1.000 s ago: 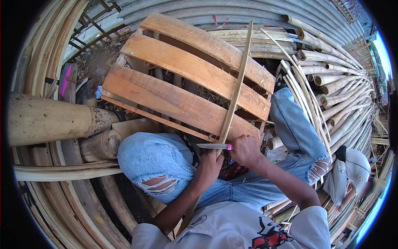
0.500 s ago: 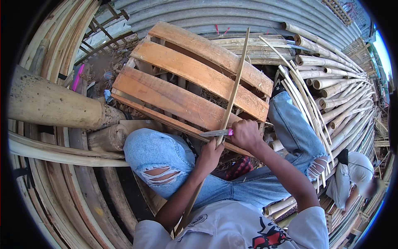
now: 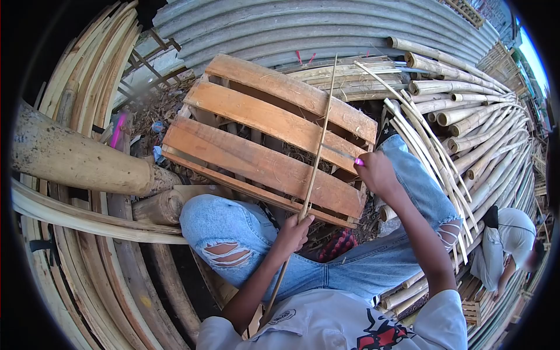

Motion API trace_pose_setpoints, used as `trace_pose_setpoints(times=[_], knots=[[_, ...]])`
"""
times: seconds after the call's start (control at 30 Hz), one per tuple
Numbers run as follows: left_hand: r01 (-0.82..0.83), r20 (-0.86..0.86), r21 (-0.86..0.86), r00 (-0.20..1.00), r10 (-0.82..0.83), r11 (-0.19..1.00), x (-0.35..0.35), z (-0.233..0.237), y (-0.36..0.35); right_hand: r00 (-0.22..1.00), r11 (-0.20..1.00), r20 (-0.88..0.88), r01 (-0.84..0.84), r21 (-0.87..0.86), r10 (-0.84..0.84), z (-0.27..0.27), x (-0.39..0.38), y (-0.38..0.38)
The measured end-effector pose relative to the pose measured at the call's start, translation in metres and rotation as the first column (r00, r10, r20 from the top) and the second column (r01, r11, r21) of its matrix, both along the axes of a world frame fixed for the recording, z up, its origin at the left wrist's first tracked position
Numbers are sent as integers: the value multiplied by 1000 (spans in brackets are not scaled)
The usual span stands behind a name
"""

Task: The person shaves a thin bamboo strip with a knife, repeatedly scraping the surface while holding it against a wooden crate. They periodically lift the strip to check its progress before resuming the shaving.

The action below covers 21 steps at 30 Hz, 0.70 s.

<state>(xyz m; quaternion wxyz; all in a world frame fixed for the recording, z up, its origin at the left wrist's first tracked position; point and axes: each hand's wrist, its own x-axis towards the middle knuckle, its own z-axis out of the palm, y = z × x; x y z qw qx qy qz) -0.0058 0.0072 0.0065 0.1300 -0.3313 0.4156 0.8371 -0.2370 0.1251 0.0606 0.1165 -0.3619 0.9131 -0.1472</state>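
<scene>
My left hand (image 3: 293, 231) grips a long thin bamboo strip (image 3: 317, 156) that runs from below my arm up over a wooden pallet (image 3: 256, 163). My right hand (image 3: 378, 171) holds a knife with a pink handle end (image 3: 358, 161); its blade (image 3: 339, 153) lies against the strip about halfway up. I sit with both knees in torn blue jeans (image 3: 224, 230) below the pallet.
A thick bamboo log (image 3: 76, 157) lies at the left over curved split bamboo. Bamboo poles (image 3: 466, 116) are stacked at the right against a corrugated metal wall (image 3: 303, 29). Another person in a white shirt (image 3: 506, 245) crouches at the far right.
My right hand has slid the knife up along the strip, from just above my left hand to about halfway up. My left hand keeps its grip lower down.
</scene>
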Motion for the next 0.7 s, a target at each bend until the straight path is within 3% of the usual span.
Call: trace_pose_setpoints(times=[0.07, 0.13, 0.27, 0.3, 0.37, 0.43, 0.53, 0.57, 0.7], knots=[[1, 21, -53, 1000, 0, 999, -1, -2, 1, 982, 983, 47, -184, -26, 185, -11, 39, -2], [15, 22, -140, 1000, -12, 990, -1, -7, 5, 958, 959, 103, -275, 66, 268, -18, 69, -5], [46, -41, -404, 997, -69, 914, 2, -18, 8, 946, 933, 150, -313, 175, 289, -36, 86, -9], [49, -36, -403, 997, -69, 914, 2, -20, 9, 945, 933, 155, -314, 174, 289, -39, 83, -11], [66, -10, -456, 997, -80, 887, 3, -22, 10, 984, 968, 84, -168, 189, 154, -47, 64, -14], [65, 26, -369, 998, -60, 927, 1, -14, 9, 999, 994, -50, -3, 112, 8, -58, 23, -17], [38, 74, -172, 997, -25, 984, -2, -2, 5, 992, 998, -121, 31, 60, -23, -58, -16, -20], [10, 96, -58, 995, -4, 998, -1, 0, 4, 995, 995, -82, -49, 85, 56, -57, -14, -20], [-11, 66, -26, 998, 13, 1000, 0, -3, 3, 943, 939, 159, -316, 139, 294, -33, 57, -22]])
